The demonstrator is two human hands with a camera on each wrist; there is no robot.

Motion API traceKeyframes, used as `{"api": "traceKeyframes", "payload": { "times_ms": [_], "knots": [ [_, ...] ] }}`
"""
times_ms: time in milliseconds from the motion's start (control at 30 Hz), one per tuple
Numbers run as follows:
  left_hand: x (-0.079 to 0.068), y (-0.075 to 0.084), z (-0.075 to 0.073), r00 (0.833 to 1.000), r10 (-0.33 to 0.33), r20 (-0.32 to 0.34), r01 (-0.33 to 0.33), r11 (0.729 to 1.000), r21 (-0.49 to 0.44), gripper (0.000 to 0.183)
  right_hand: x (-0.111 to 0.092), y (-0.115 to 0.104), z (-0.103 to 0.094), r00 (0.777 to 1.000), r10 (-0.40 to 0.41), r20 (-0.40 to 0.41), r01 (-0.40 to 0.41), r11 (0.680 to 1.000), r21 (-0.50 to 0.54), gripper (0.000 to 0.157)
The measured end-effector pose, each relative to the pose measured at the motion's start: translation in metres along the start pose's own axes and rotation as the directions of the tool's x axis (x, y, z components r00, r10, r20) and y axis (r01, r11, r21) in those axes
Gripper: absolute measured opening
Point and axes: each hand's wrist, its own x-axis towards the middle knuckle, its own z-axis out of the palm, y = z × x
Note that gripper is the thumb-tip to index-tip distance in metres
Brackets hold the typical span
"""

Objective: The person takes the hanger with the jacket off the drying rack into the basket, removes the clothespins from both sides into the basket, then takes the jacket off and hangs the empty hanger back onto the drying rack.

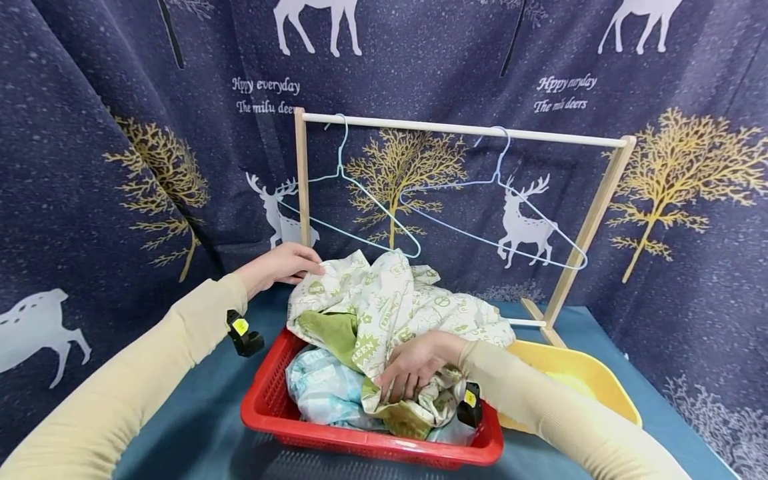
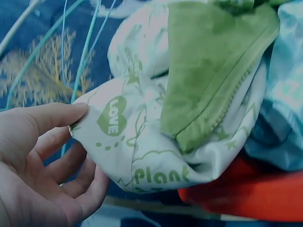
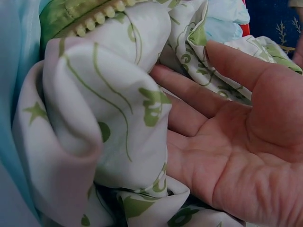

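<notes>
A white jacket point(image 1: 384, 300) with green print, green lining and a zipper lies bunched over the red basket point(image 1: 252, 417). At its far left edge my left hand point(image 1: 282, 265) pinches the cloth between thumb and fingers; in the left wrist view the jacket's corner point(image 2: 113, 123) lies at the thumb tip. My right hand point(image 1: 417, 363) grips the jacket's near folds with curled fingers. The right wrist view has those fingertips hidden behind the fabric point(image 3: 128, 104). Light blue clothing point(image 1: 327, 387) sits beneath the jacket in the basket.
Behind the basket stands a rack with a white bar point(image 1: 420, 125) and wooden posts. A mint hanger point(image 1: 360, 233) and a lilac hanger point(image 1: 540, 217) hang from it. To the right is a yellow tub point(image 1: 600, 377), partly behind my right sleeve. A patterned curtain point(image 1: 120, 67) backs the table.
</notes>
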Motion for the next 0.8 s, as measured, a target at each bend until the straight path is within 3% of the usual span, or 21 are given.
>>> {"api": "traceKeyframes", "payload": {
  "times_ms": [167, 367, 600, 667, 800],
  "knots": [
    [-0.013, 0.017, 0.010, 0.997, 0.077, 0.023, -0.078, 0.995, 0.065, 0.009, 0.000, 0.001, 0.000, 1.000, 0.005, 0.006, -0.005, 1.000, -0.002, 0.043],
    [-0.033, 0.036, 0.019, 0.981, 0.147, 0.130, -0.161, 0.982, 0.100, 0.009, 0.001, 0.001, 0.001, 1.000, 0.009, 0.000, -0.009, 1.000, -0.007, 0.045],
    [-0.049, 0.044, 0.017, 0.963, 0.159, 0.219, -0.183, 0.979, 0.091, 0.006, 0.002, 0.001, 0.002, 1.000, 0.026, -0.001, -0.026, 1.000, 0.009, 0.042],
    [-0.054, 0.046, 0.017, 0.953, 0.152, 0.261, -0.176, 0.982, 0.070, 0.004, 0.002, 0.002, 0.002, 1.000, 0.029, -0.008, -0.029, 1.000, 0.010, 0.040],
    [-0.065, 0.046, 0.021, 0.917, 0.131, 0.377, -0.152, 0.988, 0.028, 0.008, 0.002, 0.002, 0.003, 0.999, 0.034, -0.027, -0.034, 0.999, 0.018, 0.038]
  ]
}}
